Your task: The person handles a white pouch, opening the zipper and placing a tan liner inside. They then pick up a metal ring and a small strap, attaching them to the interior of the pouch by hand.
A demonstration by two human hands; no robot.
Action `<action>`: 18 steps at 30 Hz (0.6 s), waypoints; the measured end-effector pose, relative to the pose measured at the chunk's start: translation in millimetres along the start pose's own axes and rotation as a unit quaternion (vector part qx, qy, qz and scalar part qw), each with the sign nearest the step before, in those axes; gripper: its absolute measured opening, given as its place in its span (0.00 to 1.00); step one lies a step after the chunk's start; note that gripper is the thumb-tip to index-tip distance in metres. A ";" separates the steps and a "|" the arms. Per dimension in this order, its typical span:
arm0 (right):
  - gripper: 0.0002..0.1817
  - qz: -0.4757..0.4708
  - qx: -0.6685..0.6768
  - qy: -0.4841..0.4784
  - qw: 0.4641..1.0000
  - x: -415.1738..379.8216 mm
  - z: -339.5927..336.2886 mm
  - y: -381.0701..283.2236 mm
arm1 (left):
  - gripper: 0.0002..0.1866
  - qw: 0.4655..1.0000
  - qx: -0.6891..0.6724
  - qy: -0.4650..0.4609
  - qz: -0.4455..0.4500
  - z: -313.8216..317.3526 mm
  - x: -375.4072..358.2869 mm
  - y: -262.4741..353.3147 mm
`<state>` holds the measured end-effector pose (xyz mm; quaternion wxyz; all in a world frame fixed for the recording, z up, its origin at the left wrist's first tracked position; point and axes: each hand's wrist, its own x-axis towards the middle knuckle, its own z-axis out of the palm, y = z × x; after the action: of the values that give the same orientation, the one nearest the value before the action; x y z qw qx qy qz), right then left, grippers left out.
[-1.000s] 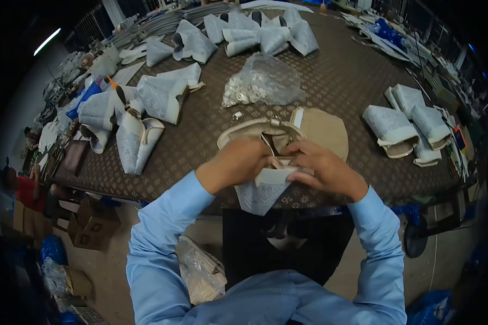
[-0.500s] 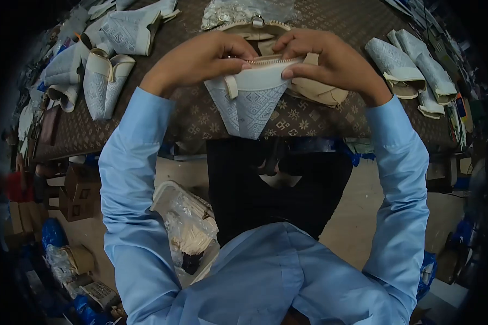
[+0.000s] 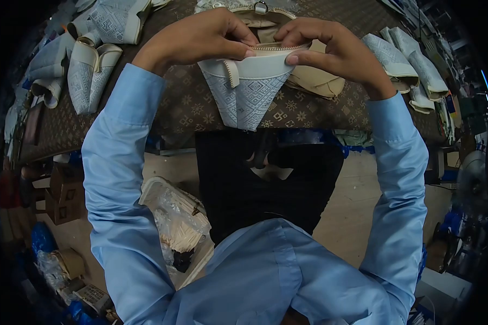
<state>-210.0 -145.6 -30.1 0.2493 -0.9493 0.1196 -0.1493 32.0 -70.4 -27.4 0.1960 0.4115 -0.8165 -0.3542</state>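
Between my hands is a white and grey patterned bag [image 3: 249,95] with a plain white band and a zipper along its upper edge. My left hand [image 3: 209,40] pinches the left side of that zipped edge, thumb outside and fingers behind. At the right side, my right hand [image 3: 331,54] grips the same edge, with its thumb on the white band and fingers curled inside. A short zipper end [image 3: 231,73] hangs over the band on the left. Beige lining [image 3: 317,81] bulges out to the right, under my right hand. A metal ring [image 3: 261,7] sits on the bag's far rim.
Similar patterned pieces lie on the brown patterned table [image 3: 184,105], one pair at left [image 3: 91,76] and others at right [image 3: 393,59]. A clear plastic bag is at the far edge. Below left, a white bin [image 3: 157,187] holds plastic and beige pieces.
The view has shifted a little, so the table and bag appear slightly higher and further left. Both hands keep their hold on the bag's zipped edge.
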 end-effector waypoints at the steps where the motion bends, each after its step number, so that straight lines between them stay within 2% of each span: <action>1: 0.11 0.003 0.001 0.000 1.000 -0.7 0.8 0.0 | 0.13 1.000 -0.007 -0.003 -0.004 0.0 -0.4 -0.7; 5: 0.11 0.007 0.008 0.005 1.000 0.7 2.3 -1.7 | 0.14 1.000 0.008 -0.004 0.023 0.0 -3.2 -1.8; 7: 0.10 0.010 0.013 0.002 1.000 1.9 1.7 -2.0 | 0.16 0.998 -0.046 -0.049 0.018 -2.9 -3.8 -4.1; 10: 0.11 -0.015 -0.004 0.005 1.000 2.6 -0.3 -0.6 | 0.16 0.998 -0.021 -0.046 0.025 -7.9 -8.3 -2.2; 18: 0.12 0.023 0.029 -0.026 0.999 4.2 -2.8 -4.2 | 0.16 0.998 -0.040 -0.043 0.015 -5.0 -11.3 -3.8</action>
<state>-206.4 -144.6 -24.7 0.2832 -0.9422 0.1302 -0.1226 43.7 -65.0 -27.2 0.1825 0.3757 -0.8153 -0.4010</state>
